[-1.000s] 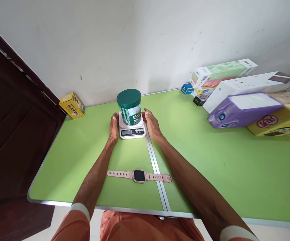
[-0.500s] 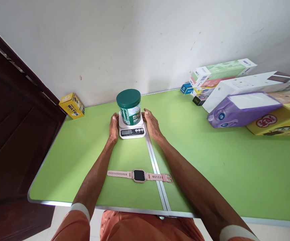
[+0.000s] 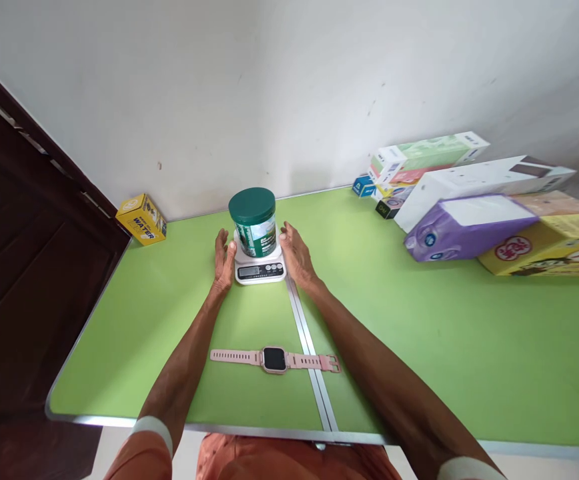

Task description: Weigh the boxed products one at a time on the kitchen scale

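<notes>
A green-lidded tub (image 3: pixel 253 223) with a printed label stands upright on a white kitchen scale (image 3: pixel 260 273), whose display and buttons face me. My left hand (image 3: pixel 224 259) is at the scale's left side, fingers apart and thumb close to its edge. On the other side is my right hand (image 3: pixel 295 253), fingers extended and thumb near the tub's lower wall; whether it touches the tub or scale I cannot tell. Neither hand is wrapped round anything. Between my forearms a pink smartwatch (image 3: pixel 274 360) lies flat with its strap stretched out.
The green folding table (image 3: pixel 169 320) has a metal seam down its middle. A yellow box (image 3: pixel 142 219) sits at the back left by the wall. At right lie several cartons, a purple tissue pack (image 3: pixel 462 230) and a yellow pack (image 3: pixel 534 253). A dark door (image 3: pixel 24 280) borders the left.
My left hand has loosened and turned, its thumb now spread from the fingers. My right hand has shifted slightly along the scale. The view has tilted a little; tub, scale and watch stay put.
</notes>
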The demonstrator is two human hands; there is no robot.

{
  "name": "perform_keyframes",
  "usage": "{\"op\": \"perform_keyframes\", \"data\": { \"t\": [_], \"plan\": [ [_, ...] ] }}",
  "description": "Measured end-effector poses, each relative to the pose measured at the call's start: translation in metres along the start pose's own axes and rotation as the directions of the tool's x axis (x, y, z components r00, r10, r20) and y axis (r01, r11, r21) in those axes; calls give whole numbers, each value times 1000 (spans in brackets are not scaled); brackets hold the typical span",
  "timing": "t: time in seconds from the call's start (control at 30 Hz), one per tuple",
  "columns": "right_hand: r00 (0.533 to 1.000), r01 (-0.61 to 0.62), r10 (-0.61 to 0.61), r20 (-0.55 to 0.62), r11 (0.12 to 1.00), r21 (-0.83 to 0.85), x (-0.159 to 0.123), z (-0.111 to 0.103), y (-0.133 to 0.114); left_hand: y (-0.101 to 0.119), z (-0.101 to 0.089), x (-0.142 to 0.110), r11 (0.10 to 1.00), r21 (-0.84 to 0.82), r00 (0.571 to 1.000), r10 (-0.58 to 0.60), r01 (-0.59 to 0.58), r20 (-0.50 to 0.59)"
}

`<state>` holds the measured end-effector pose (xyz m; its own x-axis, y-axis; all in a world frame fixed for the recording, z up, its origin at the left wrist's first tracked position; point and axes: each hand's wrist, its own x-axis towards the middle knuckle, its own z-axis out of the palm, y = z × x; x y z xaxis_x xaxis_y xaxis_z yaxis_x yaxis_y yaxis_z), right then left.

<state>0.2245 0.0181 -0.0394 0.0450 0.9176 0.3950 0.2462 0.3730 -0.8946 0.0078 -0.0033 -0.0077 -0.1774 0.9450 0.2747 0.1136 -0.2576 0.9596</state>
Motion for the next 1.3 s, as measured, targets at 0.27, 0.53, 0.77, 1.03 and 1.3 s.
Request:
{"op": "perform_keyframes", "data": {
  "t": [0.27,0.53,0.77,1.03,1.3],
  "plan": [
    [979,165,-141,146,971,-170,12,7,-22,34,9,27,955,199,961,176,-219,212],
    [974,192,-161,158,959,-207,28,5,-31,54,23,41,933,317,983,133,-168,129],
    [983,182,-170,70,959,-217,-1,-57,-48,80,67,10,940,265,963,159,-216,219],
    [977,-5,-88,-192,898,-441,-86,-193,-39,81,191,-51,987,50,862,111,-155,495],
    [915,-241,0,-404,803,-546,-143,-295,-44,83,300,-104,989,6,709,101,-147,699]
  ]
}}
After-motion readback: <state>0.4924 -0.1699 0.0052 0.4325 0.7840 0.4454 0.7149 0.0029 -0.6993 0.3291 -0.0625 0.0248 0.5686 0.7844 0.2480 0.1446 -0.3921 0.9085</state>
